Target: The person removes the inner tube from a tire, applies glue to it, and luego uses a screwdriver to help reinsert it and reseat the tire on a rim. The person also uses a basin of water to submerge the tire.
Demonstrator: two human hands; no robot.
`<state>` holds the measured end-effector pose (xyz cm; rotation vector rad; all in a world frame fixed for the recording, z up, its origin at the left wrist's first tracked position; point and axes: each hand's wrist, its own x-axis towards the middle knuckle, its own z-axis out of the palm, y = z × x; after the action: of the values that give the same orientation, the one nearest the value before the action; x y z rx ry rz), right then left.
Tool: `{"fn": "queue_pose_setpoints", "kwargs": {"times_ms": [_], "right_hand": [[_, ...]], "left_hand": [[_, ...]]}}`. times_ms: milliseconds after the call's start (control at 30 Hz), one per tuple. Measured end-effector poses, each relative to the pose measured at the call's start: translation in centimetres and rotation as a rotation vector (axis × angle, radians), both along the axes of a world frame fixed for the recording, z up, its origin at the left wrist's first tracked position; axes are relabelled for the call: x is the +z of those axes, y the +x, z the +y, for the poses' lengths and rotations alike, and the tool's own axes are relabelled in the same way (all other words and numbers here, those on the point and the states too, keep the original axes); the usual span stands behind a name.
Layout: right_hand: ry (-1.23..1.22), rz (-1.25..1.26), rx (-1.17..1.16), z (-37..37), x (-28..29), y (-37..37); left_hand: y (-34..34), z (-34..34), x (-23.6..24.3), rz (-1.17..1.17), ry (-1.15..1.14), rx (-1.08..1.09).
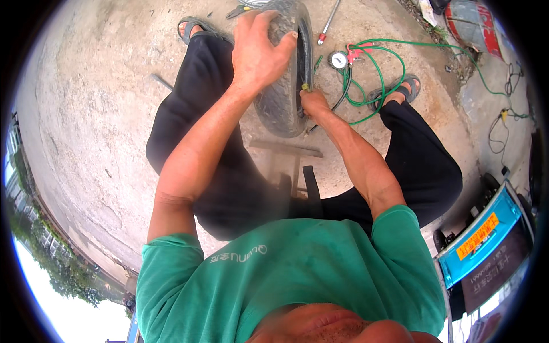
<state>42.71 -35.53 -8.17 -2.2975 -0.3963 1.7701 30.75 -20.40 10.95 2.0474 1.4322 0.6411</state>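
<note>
A worn black tyre [278,111] stands upright on the concrete between my legs, its open side turned to the right. My left hand [260,54] rests over the tyre's tread with thumb and fingers apart. Low at the tyre's right side, my right hand [314,104] is closed near the rim opening. A small yellow piece [306,87] shows just above its fingers; the hand hides the rest, so I cannot tell its kind.
Right of the tyre lie a red inflator with a round gauge [338,60] and a coiled green hose [394,86]. A metal rod [329,23] lies beyond. A low wooden stool [286,150] is between my legs. A red and grey drum [472,28] stands far right; a blue signboard [480,237] is nearer.
</note>
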Motion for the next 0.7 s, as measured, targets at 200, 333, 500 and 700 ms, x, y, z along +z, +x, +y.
{"fn": "queue_pose_setpoints", "kwargs": {"times_ms": [200, 333, 500, 700], "right_hand": [[0.034, 0.063, -0.225, -0.2, -0.3, -0.3], [0.083, -0.028, -0.164, -1.0, -1.5, -0.9], [0.283, -0.397, -0.028, -3.0, -5.5, -1.1], [0.153, -0.219, 0.046, 0.2, -1.8, 0.1]], "left_hand": [[0.3, -0.2, 0.3, 0.002, -0.005, 0.004], [0.5, -0.9, 0.4, 0.005, 0.012, 0.003], [0.5, -0.6, 0.3, -0.006, 0.026, -0.035], [-0.2, 1.0, -0.1, 0.001, -0.018, -0.015]]}}
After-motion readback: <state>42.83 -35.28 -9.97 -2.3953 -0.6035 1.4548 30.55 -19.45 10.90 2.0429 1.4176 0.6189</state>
